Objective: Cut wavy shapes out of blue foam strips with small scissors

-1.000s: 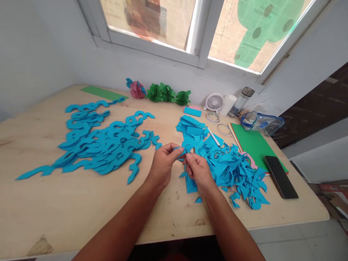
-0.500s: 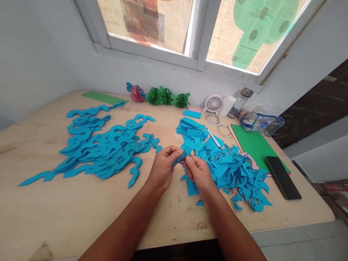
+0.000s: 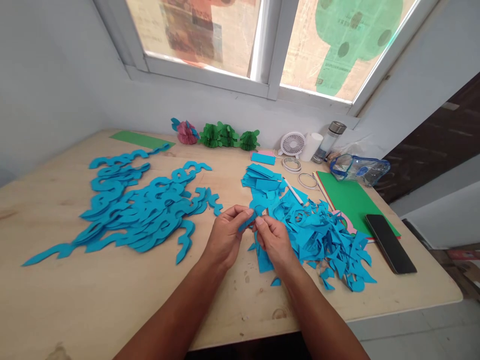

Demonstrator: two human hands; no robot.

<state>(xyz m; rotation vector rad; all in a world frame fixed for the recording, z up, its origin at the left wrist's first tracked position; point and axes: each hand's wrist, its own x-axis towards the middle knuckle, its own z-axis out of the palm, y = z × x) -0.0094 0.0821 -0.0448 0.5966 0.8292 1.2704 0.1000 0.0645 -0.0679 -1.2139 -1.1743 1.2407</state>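
We get bright, even daylight thru the window (image 3: 268, 45), its paper-covered panes glowing & slightly washed out. Shadows stay soft & faint, w/ only light ones beneath the left hand (image 3: 225, 245) & right hand (image 3: 275, 243). The table (image 3: 48, 250) looks evenly lit, w/ no hard glare. We see small glints on the clear pouch (image 3: 359, 169) & a dull sheen on the phone (image 3: 390, 244). Wide-angle bend shows at the edges, where the window frame leans & the table edge bows. Focus is decent across the frame, w/ fine detail a bit soft, no heavy motion blur.
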